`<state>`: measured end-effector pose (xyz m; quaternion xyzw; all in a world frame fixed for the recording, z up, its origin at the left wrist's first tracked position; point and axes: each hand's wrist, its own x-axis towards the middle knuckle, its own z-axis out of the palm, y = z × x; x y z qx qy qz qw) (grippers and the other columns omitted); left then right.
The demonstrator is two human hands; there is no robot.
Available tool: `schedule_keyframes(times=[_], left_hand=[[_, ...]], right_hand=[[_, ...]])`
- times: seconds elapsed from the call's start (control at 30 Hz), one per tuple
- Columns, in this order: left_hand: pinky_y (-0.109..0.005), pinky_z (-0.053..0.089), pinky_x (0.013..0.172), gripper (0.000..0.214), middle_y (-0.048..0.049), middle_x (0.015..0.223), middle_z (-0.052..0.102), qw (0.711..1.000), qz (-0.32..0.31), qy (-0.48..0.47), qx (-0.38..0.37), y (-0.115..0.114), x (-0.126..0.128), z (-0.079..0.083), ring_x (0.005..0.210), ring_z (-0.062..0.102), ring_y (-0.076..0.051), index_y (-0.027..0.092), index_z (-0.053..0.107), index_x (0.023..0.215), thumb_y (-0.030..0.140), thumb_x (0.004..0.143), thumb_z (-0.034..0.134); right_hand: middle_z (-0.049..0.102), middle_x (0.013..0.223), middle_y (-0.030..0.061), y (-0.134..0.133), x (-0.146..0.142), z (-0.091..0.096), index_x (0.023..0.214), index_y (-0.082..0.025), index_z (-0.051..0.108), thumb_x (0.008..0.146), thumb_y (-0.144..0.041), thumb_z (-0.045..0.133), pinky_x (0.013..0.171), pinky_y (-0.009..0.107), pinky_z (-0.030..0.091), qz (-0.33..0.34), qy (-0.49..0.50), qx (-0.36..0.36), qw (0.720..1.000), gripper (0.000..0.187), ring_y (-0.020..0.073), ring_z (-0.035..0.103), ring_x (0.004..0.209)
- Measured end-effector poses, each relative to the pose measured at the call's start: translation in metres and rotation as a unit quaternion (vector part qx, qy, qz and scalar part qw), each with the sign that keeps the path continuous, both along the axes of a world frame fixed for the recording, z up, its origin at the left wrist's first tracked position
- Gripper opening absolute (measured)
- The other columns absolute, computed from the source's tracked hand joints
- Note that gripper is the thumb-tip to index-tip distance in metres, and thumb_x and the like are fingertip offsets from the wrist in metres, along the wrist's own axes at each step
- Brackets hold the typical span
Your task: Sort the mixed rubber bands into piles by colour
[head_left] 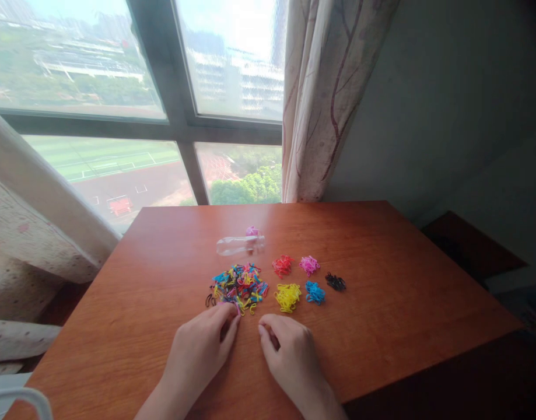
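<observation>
A mixed heap of small coloured elastic bands [238,284] lies on the wooden table [381,326]. Right of it sit sorted little piles: red [282,266], pink [309,265], yellow [287,296], blue [315,292] and black [336,282]. My left hand [200,350] rests at the heap's near edge, fingers curled, fingertips touching the bands. My right hand [289,356] lies just below the yellow pile with its fingers curled in; whether it holds a band is hidden. A clear plastic bottle [240,244] lies on its side behind the heap, a pink cap [252,231] beside it.
A window and a patterned curtain [324,99] stand behind the table. The table's right edge drops to a dark lower surface [469,245]. A cushioned seat [27,239] is at the left, and a white curved rim [18,399] shows at the bottom left.
</observation>
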<state>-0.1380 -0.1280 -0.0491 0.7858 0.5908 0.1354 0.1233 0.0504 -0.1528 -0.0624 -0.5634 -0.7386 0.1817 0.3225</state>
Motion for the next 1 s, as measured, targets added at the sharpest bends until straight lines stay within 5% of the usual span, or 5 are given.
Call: schedule_keyframes(times=[0.67, 1.0], left_hand=[[-0.025, 0.047, 0.065, 0.018, -0.0005, 0.083, 0.071, 0.999, -0.031, -0.023, -0.003, -0.001, 0.003, 0.002, 0.075, 0.069, -0.018, 0.025, 0.062, 0.09, 0.029, 0.093, 0.045], [-0.025, 0.045, 0.062, 0.017, -0.0038, 0.087, 0.074, 0.996, -0.046, 0.078, 0.007, 0.01, 0.029, 0.011, 0.079, 0.071, -0.021, 0.024, 0.064, 0.096, 0.023, 0.091, 0.047]], right_hand=[[0.068, 0.077, -0.0009, 0.005, -0.009, -0.002, 0.09, -0.024, 0.063, 0.089, -0.015, 0.051, 0.061, 0.025, 0.034, -0.033, -0.062, -0.002, 0.998, 0.015, 0.0163, 0.063, 0.069], [0.067, 0.075, -0.0005, 0.002, -0.005, -0.003, 0.085, -0.023, 0.063, 0.089, -0.013, 0.049, 0.063, 0.023, 0.038, -0.015, -0.043, 0.017, 0.999, 0.018, 0.0157, 0.064, 0.07]])
